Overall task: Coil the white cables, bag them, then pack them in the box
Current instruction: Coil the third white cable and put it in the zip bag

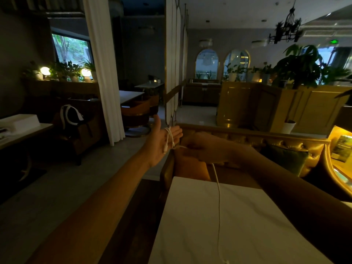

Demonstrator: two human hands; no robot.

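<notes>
Here, in a dim cafe, a person stands over a white table (238, 216) with both bare arms stretched forward above its far edge. The left hand (162, 139) is held palm up with fingers flat, spread and extended, and a white cable (219, 206) is looped about 2 or 3 times around the fingers. One connector end of the cable lies across the palm near the heel of the hand. The right hand (200, 147), just beside the left and in deep shadow, is closed around the cable where it leaves the loops; a short taut stretch runs between the 2 hands. How tightly the right fingers pinch cannot be told in the gloom. From under the right hand the rest of the cable drops straight down, crosses the bare tabletop from the far edge toward the near edge, and leaves the picture at the bottom, right of centre.

Beyond the far edge of the table stands a tufted gold sofa (257, 138) with a dark green cushion (285, 159) on its seat. At the far left, well apart from the hands, a white box (19, 121) rests on a side counter (22, 134), and a black and white bag (71, 116) sits on a dark chair beside it. A white curtain (102, 73) hangs past the chair. 2 globe lamps (45, 71) glow among potted plants on the window ledge.
</notes>
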